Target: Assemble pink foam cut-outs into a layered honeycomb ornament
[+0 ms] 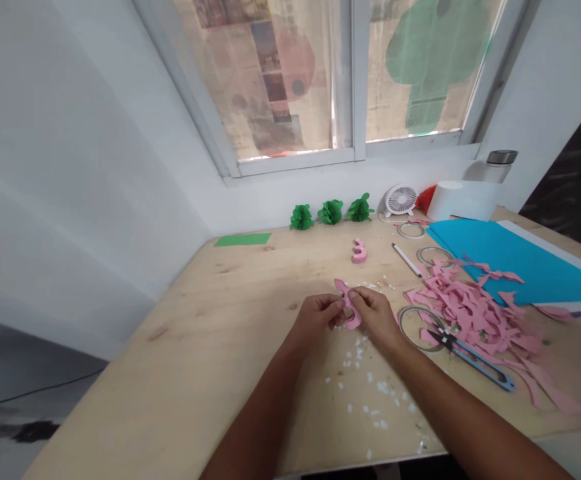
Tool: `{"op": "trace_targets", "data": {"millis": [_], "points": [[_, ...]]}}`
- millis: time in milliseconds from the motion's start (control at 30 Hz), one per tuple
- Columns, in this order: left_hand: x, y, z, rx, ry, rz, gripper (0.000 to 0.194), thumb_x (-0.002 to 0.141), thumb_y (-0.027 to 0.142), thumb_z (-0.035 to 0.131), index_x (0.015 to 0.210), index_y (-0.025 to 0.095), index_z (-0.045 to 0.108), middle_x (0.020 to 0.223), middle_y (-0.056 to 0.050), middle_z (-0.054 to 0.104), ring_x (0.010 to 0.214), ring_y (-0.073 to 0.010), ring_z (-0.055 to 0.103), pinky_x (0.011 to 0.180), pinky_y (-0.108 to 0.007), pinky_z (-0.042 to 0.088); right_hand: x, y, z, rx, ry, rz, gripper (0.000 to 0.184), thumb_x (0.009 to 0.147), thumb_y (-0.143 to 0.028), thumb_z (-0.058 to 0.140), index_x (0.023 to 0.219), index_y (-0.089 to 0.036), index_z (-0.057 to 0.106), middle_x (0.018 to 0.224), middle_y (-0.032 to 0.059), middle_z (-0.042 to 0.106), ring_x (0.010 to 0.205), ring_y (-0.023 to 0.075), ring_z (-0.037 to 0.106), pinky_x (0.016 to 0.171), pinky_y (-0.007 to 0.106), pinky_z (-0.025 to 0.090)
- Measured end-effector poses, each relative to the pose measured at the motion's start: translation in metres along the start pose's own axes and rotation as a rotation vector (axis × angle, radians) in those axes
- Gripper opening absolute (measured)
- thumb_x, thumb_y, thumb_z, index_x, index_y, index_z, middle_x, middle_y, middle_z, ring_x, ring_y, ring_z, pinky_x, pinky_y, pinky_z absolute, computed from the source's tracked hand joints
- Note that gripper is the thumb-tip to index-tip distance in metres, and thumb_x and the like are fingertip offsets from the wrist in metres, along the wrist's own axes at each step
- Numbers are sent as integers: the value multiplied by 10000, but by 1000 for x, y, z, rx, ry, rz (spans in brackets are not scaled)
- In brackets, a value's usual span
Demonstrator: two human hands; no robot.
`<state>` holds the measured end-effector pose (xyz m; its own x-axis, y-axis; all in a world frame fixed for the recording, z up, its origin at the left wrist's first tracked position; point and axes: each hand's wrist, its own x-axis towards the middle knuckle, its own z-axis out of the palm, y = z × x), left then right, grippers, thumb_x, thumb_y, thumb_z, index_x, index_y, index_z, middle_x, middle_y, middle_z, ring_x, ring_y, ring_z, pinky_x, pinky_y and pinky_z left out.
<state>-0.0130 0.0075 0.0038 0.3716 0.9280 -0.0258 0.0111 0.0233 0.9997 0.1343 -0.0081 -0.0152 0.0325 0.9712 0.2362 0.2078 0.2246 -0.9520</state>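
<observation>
Between my two hands is a pink paper cutout [353, 321] with curved edges, held just above the wooden table. My left hand [317, 315] pinches its left side with thumb and fingers. On its right side, my right hand [373, 312] grips it the same way. Farther back lies a stack of pink curved paper shapes [359, 251]. Small white scraps [381, 387] are scattered on the table under and in front of my hands. The cutout's edges are partly hidden by my fingers.
To the right, a heap of pink paper offcuts [463, 307] lies beside blue-handled snips [480, 363], tape rolls [411, 328] and a white pen [407, 260]. Blue sheets [515, 257] lie behind. Three green paper ornaments [331, 212] and a small fan [400, 200] stand by the wall.
</observation>
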Motion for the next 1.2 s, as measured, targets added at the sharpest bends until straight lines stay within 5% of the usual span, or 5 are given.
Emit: {"op": "trace_targets", "data": {"millis": [800, 1000, 1200], "points": [[4, -8, 0, 3, 74, -75, 387, 644, 510, 689, 677, 127, 638, 633, -63, 660, 540, -127, 547, 503, -228, 393, 4, 3, 3, 56, 107, 74, 342, 781, -394, 525, 528, -171, 580, 488, -42, 455, 494, 115, 451, 487, 226, 347], [4, -10, -12, 214, 173, -68, 317, 640, 448, 681, 656, 132, 673, 560, -35, 644, 458, -110, 490, 448, -216, 328, 6, 4, 4, -2, 139, 62, 223, 787, -317, 532, 818, -185, 710, 789, 28, 699, 723, 176, 607, 682, 286, 466], [4, -7, -15, 526, 274, -43, 145, 650, 291, 642, 596, 177, 712, 563, -41, 674, 540, -170, 561, 507, -246, 338, 9, -5, -4, -35, 238, 51, 256, 790, -285, 530, 968, -198, 692, 957, 71, 724, 859, 208, 644, 796, 348, 483]]}}
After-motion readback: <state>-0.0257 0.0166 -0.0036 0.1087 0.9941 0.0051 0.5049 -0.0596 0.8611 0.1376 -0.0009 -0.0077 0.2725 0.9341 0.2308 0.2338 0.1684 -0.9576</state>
